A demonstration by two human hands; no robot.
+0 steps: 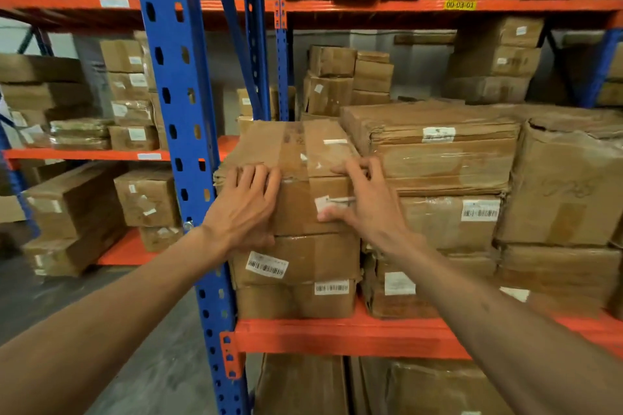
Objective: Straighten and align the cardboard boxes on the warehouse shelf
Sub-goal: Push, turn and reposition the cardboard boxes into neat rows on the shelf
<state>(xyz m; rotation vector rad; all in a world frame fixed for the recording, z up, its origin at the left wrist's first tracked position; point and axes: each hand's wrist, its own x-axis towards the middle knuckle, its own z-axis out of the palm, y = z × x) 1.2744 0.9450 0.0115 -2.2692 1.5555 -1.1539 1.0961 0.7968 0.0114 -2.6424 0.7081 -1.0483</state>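
A taped cardboard box [296, 148] tops a stack at the left end of the orange shelf beam [337, 335]. My left hand [242, 209] lies flat over its front left corner, fingers on the top edge. My right hand [364, 199] grips its front right corner, fingers over the top and thumb on the front face. Two labelled boxes [303, 266] sit under it. To the right stands a wider stack of flat boxes [445, 158], touching the top box.
A blue upright post [182, 111] stands just left of the stack. A large dented box [569, 185] sits at the far right. More boxes fill the shelves behind, above and on the left rack [77, 209]. Grey concrete floor lies at lower left.
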